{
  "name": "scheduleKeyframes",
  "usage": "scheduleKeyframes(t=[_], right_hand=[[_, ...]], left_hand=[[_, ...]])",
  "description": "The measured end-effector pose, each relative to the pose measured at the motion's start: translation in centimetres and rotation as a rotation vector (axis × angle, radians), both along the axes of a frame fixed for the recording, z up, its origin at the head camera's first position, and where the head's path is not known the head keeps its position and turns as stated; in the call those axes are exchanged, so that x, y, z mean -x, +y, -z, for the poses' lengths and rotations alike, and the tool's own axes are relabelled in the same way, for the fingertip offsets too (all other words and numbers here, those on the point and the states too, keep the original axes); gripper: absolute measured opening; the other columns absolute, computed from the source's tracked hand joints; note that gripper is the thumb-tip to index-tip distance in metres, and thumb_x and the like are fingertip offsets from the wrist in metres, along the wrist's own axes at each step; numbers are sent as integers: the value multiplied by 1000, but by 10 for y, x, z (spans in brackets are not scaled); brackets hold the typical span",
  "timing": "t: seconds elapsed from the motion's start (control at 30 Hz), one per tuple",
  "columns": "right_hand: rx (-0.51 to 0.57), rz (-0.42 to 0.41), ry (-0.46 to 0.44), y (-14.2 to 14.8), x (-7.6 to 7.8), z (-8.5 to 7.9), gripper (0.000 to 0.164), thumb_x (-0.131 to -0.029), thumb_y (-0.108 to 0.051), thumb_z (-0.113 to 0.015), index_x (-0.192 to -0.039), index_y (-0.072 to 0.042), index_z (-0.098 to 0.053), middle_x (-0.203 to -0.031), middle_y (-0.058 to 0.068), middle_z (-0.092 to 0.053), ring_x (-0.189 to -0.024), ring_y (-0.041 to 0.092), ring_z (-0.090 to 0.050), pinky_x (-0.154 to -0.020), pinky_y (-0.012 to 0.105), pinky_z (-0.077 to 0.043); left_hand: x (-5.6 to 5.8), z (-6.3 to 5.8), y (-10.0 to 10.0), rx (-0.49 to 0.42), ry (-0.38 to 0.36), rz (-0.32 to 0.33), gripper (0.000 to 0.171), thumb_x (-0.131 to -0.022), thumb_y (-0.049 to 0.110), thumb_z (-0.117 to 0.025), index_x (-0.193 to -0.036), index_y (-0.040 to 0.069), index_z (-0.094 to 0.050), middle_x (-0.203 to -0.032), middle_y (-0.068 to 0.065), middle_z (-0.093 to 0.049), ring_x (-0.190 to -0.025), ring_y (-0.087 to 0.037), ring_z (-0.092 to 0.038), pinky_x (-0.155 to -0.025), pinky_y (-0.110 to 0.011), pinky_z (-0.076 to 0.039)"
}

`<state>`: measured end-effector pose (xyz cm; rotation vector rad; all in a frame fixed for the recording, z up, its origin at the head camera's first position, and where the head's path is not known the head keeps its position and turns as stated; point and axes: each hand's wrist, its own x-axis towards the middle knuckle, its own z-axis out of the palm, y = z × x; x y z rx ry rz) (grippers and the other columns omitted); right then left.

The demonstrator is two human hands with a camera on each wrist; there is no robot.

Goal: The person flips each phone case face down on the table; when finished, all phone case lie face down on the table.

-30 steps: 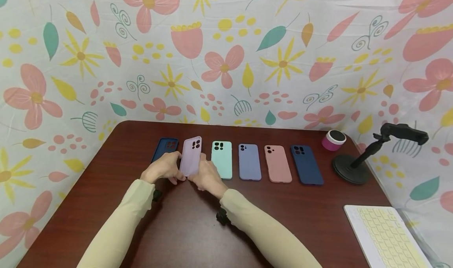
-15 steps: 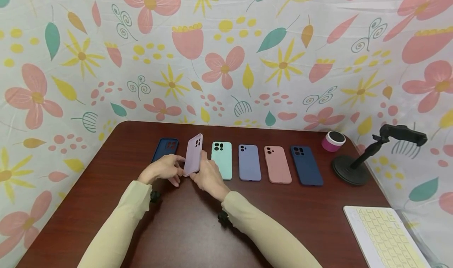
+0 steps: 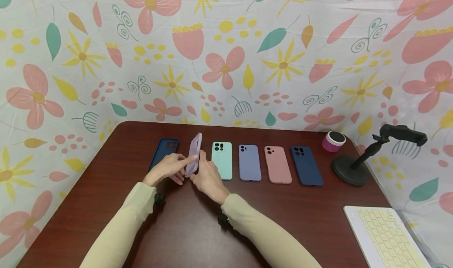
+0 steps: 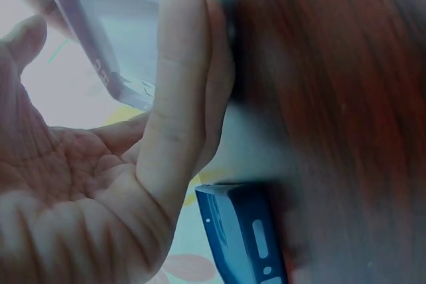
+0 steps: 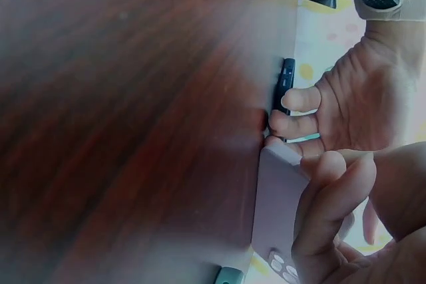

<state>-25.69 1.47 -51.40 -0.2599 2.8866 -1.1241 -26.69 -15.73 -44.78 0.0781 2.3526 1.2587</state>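
A lilac phone case (image 3: pixel 194 146) with camera cutouts stands tilted nearly on its long edge. My right hand (image 3: pixel 209 179) grips it along its right side, fingers curled at its edge in the right wrist view. From the left, my left hand (image 3: pixel 166 169) reaches to the case with its fingers extended and thumb apart. The hollow inside of the lilac case (image 4: pixel 123 38) faces that palm in the left wrist view. Beyond my left hand lies a navy phone case (image 3: pixel 162 150), hollow side up. A mint phone case (image 3: pixel 222 163) lies back-up just right of my right hand.
Further right in the row lie a periwinkle case (image 3: pixel 249 163), a pink case (image 3: pixel 278 165) and a dark blue case (image 3: pixel 307 166). A magenta-and-white round object (image 3: pixel 332 141), a black stand (image 3: pixel 354 169) and a white keyboard (image 3: pixel 389 232) occupy the table's right side.
The lilac case has turned from showing its back to standing almost edge-on, its back swinging to the right. My left hand has shifted slightly, its thumb now overlapping the case.
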Motion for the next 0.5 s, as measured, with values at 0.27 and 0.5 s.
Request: scheduleKeyframes(t=[0.27, 0.5], right_hand=[[103, -42, -47, -1, -30, -46, 85, -96, -7, -78, -165, -3, -29, -71, 12, -72, -48, 19, -64, -48, 31, -52], [117, -59, -101, -4, -14, -23, 88, -99, -12, -79, -168, -4, -25, -58, 4, -67, -40, 15, -63, -44, 29, -53]], left_hand=[[3, 7, -1, -49, -32, 26, 81, -104, 62, -66, -149, -5, -56, -92, -15, -74, -68, -17, -77, -69, -38, -69], [6, 6, -10, -153, -94, 43, 75, -106, 54, -67, -148, -6, -56, -96, -16, -78, -72, -20, -79, -74, -39, -70]])
